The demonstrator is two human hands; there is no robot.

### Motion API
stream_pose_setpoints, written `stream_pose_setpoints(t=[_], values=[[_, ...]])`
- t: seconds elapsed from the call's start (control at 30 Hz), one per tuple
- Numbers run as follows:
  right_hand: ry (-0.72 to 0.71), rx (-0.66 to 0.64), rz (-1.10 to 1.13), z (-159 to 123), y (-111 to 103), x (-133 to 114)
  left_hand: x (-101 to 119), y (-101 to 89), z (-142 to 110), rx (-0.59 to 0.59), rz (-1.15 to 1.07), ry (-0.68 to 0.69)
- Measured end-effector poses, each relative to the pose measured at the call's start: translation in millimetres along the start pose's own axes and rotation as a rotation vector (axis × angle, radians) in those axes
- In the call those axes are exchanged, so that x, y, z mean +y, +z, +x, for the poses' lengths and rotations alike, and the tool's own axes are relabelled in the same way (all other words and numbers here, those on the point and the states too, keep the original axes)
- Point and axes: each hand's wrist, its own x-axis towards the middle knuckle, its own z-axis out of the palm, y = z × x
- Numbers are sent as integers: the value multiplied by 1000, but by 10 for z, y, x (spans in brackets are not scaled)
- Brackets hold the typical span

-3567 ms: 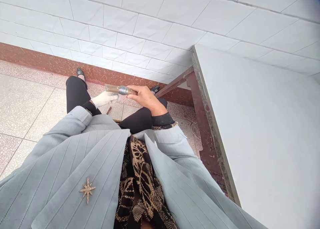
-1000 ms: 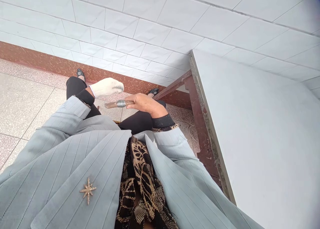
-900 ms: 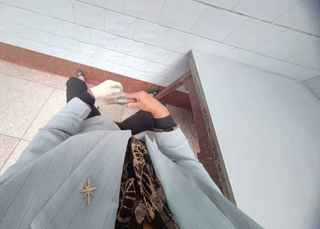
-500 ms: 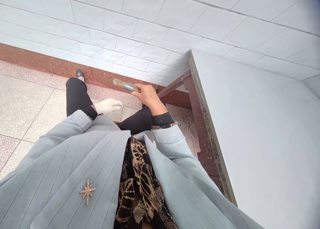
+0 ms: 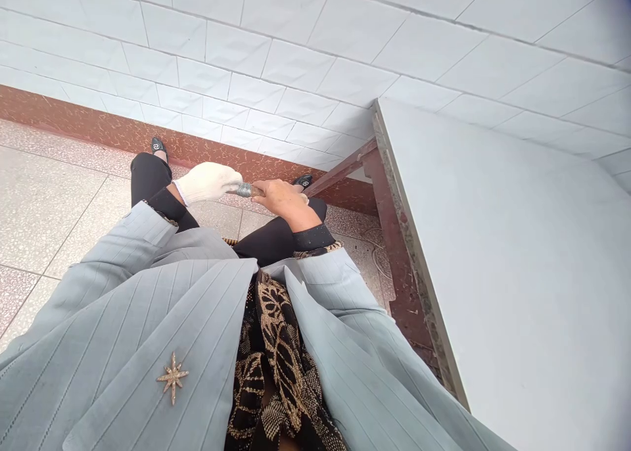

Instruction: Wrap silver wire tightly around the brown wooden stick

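Observation:
My left hand [image 5: 210,181], in a white knit glove, is closed around the left end of a short wooden handle. Grey wire is wound in a band round this wooden handle [image 5: 244,189], and the band shows between my two hands. The bare fingers of my right hand [image 5: 280,198] wrap the handle's other end from above. Something pale, too small to name, shows at the far edge of my right hand. Both hands are over my lap, and the handle lies roughly level. Its two ends are hidden by my hands.
A white tabletop [image 5: 522,254] on a reddish-brown frame [image 5: 394,240] stands close on my right. White wall tiles [image 5: 236,47] with a red-brown skirting [image 5: 73,119] run in front of my feet. A thin pale cord [image 5: 377,260] lies on the floor under the table.
My gloved left hand has risen from my lap and taken hold of the handle's left end. My right hand has come slightly lower with the handle.

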Motion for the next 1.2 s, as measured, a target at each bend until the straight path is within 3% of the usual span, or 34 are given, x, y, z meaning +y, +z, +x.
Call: stream_pose_setpoints(t=[0.2, 0.43, 0.63, 0.73, 0.83, 0.93, 1.07, 1.2], values=[[-210, -96, 105, -63, -11, 62, -109, 47, 122, 71, -122, 75], [-381, -71, 343, -217, -141, 63, -271, 188, 175, 99, -554, 85], [-243, 168, 458, -272, -246, 9, -158, 595, 74, 126, -963, -102], [-137, 248, 479, -248, -267, 9, 0, 786, -7, 23, -1046, -56], [-36, 281, 427, -200, -255, 29, 146, 839, -69, -67, -1023, -7], [72, 295, 333, -132, -206, 67, 227, 776, -91, -121, -904, 62], [162, 251, 207, -54, -119, 101, 227, 624, -92, -76, -694, 136], [181, 169, 116, -26, -62, 101, 174, 457, -88, -48, -434, 94]])
